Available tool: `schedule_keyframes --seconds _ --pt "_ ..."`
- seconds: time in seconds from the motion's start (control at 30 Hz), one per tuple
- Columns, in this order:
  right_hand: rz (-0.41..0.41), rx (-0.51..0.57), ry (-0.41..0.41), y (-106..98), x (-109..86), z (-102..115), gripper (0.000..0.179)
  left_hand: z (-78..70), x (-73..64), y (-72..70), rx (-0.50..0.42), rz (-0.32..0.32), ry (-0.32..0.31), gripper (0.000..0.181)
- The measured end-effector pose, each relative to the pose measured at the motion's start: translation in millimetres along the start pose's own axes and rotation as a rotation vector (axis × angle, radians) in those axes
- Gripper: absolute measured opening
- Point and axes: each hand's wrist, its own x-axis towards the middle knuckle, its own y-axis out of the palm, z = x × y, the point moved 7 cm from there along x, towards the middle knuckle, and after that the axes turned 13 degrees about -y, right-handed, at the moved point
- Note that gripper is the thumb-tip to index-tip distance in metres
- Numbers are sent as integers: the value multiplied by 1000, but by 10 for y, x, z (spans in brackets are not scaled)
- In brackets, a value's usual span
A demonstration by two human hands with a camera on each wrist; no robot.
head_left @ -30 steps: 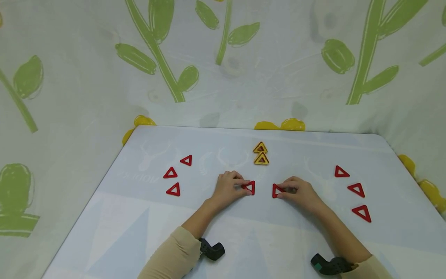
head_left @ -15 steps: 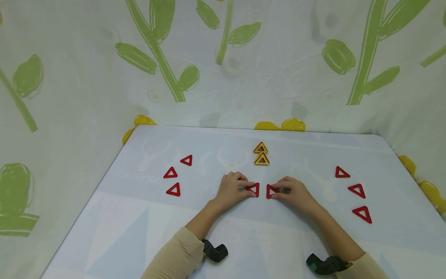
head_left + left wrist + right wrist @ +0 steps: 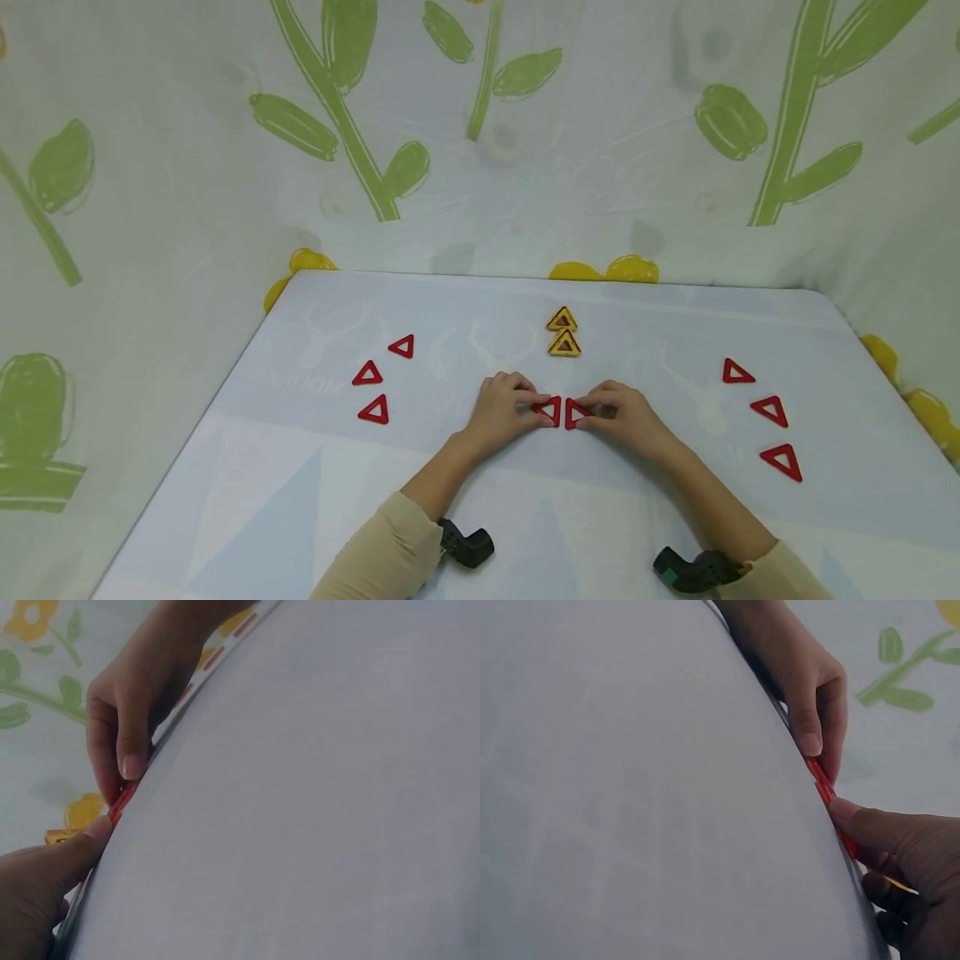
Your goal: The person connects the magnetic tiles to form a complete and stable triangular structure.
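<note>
Near the middle of the table, my left hand (image 3: 504, 408) pinches a red triangle frame (image 3: 557, 412) between thumb and fingers. Facing it, my right hand (image 3: 624, 414) pinches another red triangle frame (image 3: 570, 414). The two pieces lie with their straight sides facing, a thin gap between them in the head view. Both wrist views look low across the tabletop; there the left thumb (image 3: 96, 829) and the right thumb (image 3: 846, 808) press at the red pieces, which appear edge-on. Beyond the hands lie two yellow triangles (image 3: 564, 343), one behind the other.
Several red triangle frames lie to the left, one of them a triangle (image 3: 374, 409) nearest that arm. More lie to the right, such as a triangle (image 3: 782, 461) near the table's right side. The white-blue table (image 3: 480, 533) meets a leaf-patterned cloth (image 3: 570, 192) at its back edge.
Both hands have slid their red triangles toward each other, the left one rightward and the right one leftward. The gap between the pieces has narrowed from wide to thin.
</note>
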Motion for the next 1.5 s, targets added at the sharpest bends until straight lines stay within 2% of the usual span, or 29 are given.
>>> schedule_keyframes --seconds 0.3,0.77,0.93,1.13,1.5 --pt "-3 28 -25 47 43 64 26 33 -3 15 3 -1 18 36" --pt "-18 1 -50 44 47 90 24 17 -35 -11 -4 -21 33 37" --pt "-3 -6 -8 28 26 74 26 18 -38 -28 -16 -19 31 36" --pt "-15 -48 60 -96 -39 25 28 30 -29 -30 -41 -5 25 34" --pt "-83 -118 65 -413 -198 -77 29 58 -27 -1 -61 -4 28 35"
